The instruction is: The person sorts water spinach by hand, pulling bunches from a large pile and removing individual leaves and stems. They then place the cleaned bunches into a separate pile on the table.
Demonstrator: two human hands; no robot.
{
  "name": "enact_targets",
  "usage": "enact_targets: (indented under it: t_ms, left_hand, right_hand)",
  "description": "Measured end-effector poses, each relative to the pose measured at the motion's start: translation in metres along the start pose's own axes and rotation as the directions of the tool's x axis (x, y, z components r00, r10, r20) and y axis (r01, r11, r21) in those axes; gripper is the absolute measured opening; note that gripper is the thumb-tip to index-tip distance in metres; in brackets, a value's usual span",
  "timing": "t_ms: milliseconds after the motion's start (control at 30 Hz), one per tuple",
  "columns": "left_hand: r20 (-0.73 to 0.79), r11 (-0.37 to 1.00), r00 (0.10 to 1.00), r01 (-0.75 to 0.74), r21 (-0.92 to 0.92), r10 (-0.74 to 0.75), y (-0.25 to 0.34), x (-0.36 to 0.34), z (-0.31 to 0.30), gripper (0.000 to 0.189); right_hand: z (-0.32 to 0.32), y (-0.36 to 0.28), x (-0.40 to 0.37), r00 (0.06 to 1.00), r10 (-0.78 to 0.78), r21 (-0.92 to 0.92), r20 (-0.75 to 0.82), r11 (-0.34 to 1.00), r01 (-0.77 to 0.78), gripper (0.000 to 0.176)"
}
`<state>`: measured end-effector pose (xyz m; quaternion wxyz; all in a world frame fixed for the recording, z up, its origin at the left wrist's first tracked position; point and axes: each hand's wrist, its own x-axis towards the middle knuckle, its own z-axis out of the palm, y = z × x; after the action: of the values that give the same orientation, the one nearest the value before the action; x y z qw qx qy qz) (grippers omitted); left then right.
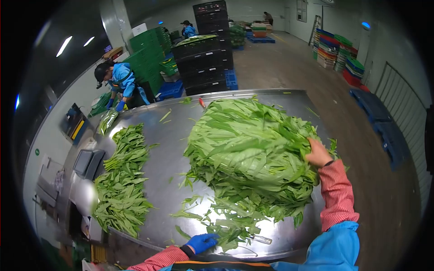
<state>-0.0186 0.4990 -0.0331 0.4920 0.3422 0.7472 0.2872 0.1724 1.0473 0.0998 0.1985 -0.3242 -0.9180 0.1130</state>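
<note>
Leafy greens [244, 144] lie in a big heap at the centre of the frame, on the metal table [165, 180]. At the heap's right edge, the right hand [319, 153] has its fingers curled around a bunch of stems. At bottom centre, the gloved left hand [202, 243] rests beside loose leaves [230, 228]; whether its fingers pinch any, I cannot tell.

Pulling sharply on tangled stems could tear leaves or drag part of the heap off the table's right side, since some leaves already reach that edge. A clear-handled tool [261, 239] lies near the left hand, partly under leaves; reaching blindly there might nick the fingers if it has a blade.
</note>
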Motion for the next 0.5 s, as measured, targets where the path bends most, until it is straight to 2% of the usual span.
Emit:
enact_targets:
  t_ms: [67, 167, 267, 367, 500]
  left_hand:
    - [0.005, 1.0, 1.0, 0.006, 0.011, -0.007, 0.001, -0.001, -0.005, 0.038]
    - [-0.049, 0.996, 0.998, -0.028, 0.089, 0.032, 0.004, -0.004, -0.008, 0.04]
    - [-0.09, 0.998, 0.994, -0.06, 0.035, 0.063, -0.013, -0.001, -0.008, 0.038]
    - [-0.055, 1.0, 0.998, -0.002, 0.015, 0.003, -0.015, -0.004, -0.015, 0.038]
    - [0.014, 0.982, 1.0, 0.029, -0.188, -0.027, -0.025, -0.006, -0.014, 0.039]
  right_hand:
    - [-0.006, -0.013, -0.008, 0.999, -0.003, 0.0, -0.032, 1.0, 0.003, 0.069]
    - [-0.022, -0.041, -0.007, 0.994, 0.111, -0.059, 0.004, 0.992, -0.111, 0.061]
    - [-0.022, -0.039, 0.0, 0.994, 0.057, -0.134, -0.09, 0.989, -0.068, 0.051]
    - [-0.059, -0.064, 0.012, 0.98, -0.011, -0.159, -0.199, 0.987, -0.021, 0.038]
    - [-0.098, -0.086, 0.034, 0.963, 0.014, -0.187, -0.268, 0.98, -0.067, 0.039]
